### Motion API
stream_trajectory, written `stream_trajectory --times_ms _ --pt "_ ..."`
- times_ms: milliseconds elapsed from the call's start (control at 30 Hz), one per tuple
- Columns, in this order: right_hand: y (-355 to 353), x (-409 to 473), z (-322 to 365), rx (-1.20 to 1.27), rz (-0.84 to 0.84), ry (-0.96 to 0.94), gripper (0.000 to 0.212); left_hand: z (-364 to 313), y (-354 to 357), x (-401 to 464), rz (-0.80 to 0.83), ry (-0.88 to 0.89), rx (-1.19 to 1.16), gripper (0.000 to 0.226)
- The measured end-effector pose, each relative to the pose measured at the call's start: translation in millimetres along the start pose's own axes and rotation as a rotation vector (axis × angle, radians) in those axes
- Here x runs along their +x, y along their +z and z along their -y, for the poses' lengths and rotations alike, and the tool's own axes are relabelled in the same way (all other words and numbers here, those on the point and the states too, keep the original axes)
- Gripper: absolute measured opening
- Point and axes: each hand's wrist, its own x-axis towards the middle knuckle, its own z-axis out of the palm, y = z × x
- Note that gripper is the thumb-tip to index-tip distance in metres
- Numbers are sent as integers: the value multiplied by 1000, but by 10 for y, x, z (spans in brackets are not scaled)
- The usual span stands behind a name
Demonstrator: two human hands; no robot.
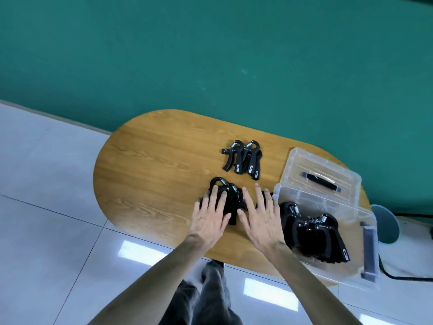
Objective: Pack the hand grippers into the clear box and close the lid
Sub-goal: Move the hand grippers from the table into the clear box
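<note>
1. My left hand [209, 215] lies flat on a pile of black hand grippers [225, 198] near the front middle of the wooden table [150, 165], fingers straight and spread, the tips resting on the pile's coiled-spring end.
2. My right hand [262, 218] lies just beside it on the same pile, fingers straight and a little apart, pointing away from me (neither hand is curled round anything).
3. The pile sits under and between my two hands; only its looped tops and a few handle ends show past my fingers.
4. A second cluster of hand grippers [243, 159] lies farther back on the table, well apart from both hands, handles pointing toward me.
5. The clear box [365, 216] stands at the right end of the table, its near corner just beside my right hand.
6. Inside the box a heap of packed grippers [314, 238] lies against the near wall.
7. The lid [321, 174] with its dark handle lies off the box, behind it on the table and touching its far edge.
8. Below the table edge I see grey trousers [206, 299] and pale floor tiles [46, 184]; a green wall [210, 55] runs behind.
</note>
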Motion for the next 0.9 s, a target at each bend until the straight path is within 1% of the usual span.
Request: stream_trajectory --times_ms 267,400,533,600,767,900 --pt "137 469 -36 -22 108 -38 61 156 266 303 71 -16 -53 69" --pt "217 797 -1 13 133 -14 59 222 409 536 158 -50 -55 68" --pt "383 1093 7 3 156 -28 57 251 545 769 211 -82 -50 68" --pt "470 1267 1 7 174 -27 60 257 602 885 236 -98 -62 68" --pt "669 1726 -31 36 219 -23 64 257 813 1132 245 -98 -121 71" --pt "797 2145 -25 38 188 -12 66 240 1005 1277 217 -114 -182 75"
